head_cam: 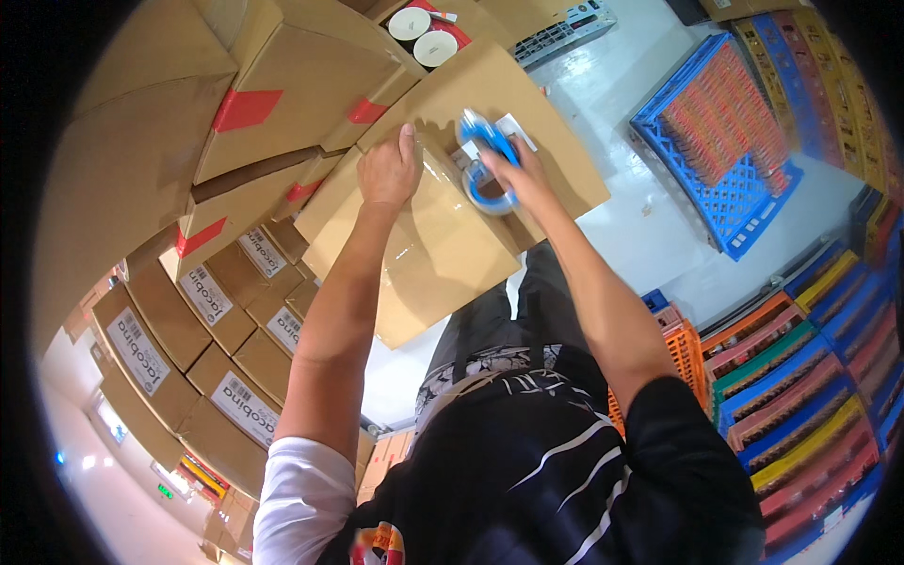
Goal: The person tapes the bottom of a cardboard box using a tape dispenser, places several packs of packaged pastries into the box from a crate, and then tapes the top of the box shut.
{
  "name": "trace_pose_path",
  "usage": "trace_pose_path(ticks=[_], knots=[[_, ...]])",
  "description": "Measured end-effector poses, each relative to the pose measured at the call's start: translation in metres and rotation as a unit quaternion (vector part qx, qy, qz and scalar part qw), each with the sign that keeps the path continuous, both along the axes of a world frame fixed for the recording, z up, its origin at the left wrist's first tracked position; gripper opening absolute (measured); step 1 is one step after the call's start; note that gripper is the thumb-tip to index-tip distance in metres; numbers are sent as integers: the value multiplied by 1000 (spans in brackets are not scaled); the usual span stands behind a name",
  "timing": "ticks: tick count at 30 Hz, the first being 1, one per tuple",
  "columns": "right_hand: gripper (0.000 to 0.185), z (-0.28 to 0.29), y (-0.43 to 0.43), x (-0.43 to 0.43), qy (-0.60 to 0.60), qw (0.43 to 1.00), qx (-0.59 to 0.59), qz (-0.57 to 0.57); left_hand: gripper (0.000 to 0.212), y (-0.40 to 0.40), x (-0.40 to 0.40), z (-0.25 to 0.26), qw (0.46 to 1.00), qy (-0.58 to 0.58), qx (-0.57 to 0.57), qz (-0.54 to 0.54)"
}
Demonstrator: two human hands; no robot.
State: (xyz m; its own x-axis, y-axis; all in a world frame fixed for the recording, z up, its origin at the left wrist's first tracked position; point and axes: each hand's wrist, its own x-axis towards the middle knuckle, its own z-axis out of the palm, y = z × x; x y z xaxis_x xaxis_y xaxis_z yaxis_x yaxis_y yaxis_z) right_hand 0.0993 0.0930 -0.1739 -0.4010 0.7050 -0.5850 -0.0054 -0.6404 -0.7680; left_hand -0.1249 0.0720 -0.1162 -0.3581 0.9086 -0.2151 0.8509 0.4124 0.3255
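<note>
Before me is a brown cardboard carton (445, 254) with glossy clear tape along its upper edge. My left hand (388, 168) rests against the far part of this carton, thumb raised. Its other fingers are curled and mostly hidden from me. My right hand (524, 173) grips a blue hand-held tape dispenser (491, 134) beside the carton's taped edge. Motion blurs the dispenser, and a roll of tape shows at its lower end. Beyond the carton spreads a larger cardboard surface (565, 152), with a white label (518, 133) partly behind the dispenser.
Tall cartons with red tape (304, 70) crowd the left, above stacked labelled boxes (205, 293). Two white-topped round containers (435, 48) sit in an open box at the top. A blue plastic crate (738, 212) holds orange-red packs. Coloured crates (791, 395) stack at right.
</note>
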Motion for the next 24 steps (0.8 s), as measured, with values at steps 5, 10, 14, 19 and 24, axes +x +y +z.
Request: trace_pose_path(ticks=[5,10,14,19,24], knots=[[54,21,-75,114,17,994,-104,-22,43,-32,16,5,948,20,119,-293],[50,-9,-36,131,-77,996,-3,-39,35,-125,134,19,907,-119,29,-402],[47,6,7,96,-267,950,148,67,54,-178,161,30,917,-144,-34,-370],[42,-1,28,59,-338,854,378,114,67,-241,91,26,991,-7,36,126],[30,4,2,28,-206,826,516,98,46,-395,-33,-35,816,-217,190,501]])
